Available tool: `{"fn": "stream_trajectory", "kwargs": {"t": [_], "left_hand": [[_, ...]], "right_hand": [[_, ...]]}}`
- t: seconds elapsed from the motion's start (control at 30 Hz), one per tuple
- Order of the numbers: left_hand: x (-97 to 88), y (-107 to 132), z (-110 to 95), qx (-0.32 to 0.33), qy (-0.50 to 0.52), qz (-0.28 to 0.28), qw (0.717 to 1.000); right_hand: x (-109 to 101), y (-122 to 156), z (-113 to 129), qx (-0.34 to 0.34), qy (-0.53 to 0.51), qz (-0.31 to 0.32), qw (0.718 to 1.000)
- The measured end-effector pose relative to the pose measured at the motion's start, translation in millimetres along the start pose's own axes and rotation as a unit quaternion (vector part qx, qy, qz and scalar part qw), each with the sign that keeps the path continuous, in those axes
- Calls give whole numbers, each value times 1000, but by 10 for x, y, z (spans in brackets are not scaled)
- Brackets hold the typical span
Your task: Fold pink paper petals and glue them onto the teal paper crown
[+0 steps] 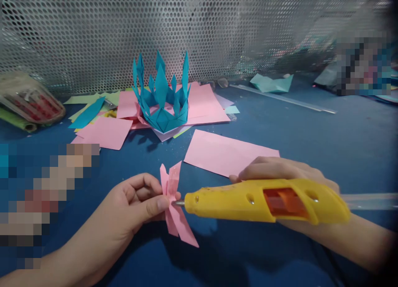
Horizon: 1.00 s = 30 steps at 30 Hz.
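Note:
Pinched between the thumb and fingers of my left hand (pixel 141 202) is a folded pink paper piece (pixel 178 225), spread in a bow-like shape. My right hand (pixel 286 169) is wrapped round a yellow hot glue gun (pixel 230 200), with most of its fingers hidden behind the body. The gun's metal nozzle (pixel 178 203) meets the middle of the pink piece, close to my left thumb. A clear glue stick (pixel 370 201) juts from the gun's back end. Beyond my hands lies a pink paper sheet (pixel 224 152), its right end partly behind my right hand.
A blue folded-paper crown (pixel 163 119) stands on stacked pink paper (pixel 209 104) at the back. Loose coloured papers and a clear tub (pixel 34 98) lie left. A glue stick (pixel 286 98) and pale green folded paper (pixel 272 83) lie right. A perforated metal panel (pixel 217 34) closes the back.

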<state>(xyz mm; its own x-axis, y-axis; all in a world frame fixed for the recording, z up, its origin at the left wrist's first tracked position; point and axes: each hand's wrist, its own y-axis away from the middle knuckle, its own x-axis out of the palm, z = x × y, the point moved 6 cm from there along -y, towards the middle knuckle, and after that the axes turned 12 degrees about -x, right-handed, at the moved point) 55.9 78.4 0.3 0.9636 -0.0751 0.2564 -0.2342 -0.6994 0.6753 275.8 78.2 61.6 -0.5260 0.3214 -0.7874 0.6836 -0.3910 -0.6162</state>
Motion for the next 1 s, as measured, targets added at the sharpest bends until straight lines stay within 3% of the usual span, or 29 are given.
{"fn": "stream_trajectory", "kwargs": {"t": [0.2,0.33,0.43,0.67,0.87,1.0], "left_hand": [[-15,4,0,7,10,-1,1000],[-52,3,21,11,30,-7,999],[-46,22,-8,24,40,-19,999],[-77,71,-72,45,92,-90,991],[-123,92,-64,51,91,-110,988],[-135,68,-51,62,57,-90,992]], "right_hand": [[-68,-60,38,7,-6,-68,998],[-11,-50,19,-16,-20,-40,999],[29,8,-16,-12,-16,-52,998],[65,67,-283,161,61,-39,984],[31,173,-632,295,107,-21,949],[-53,409,-944,372,164,-52,912]]}}
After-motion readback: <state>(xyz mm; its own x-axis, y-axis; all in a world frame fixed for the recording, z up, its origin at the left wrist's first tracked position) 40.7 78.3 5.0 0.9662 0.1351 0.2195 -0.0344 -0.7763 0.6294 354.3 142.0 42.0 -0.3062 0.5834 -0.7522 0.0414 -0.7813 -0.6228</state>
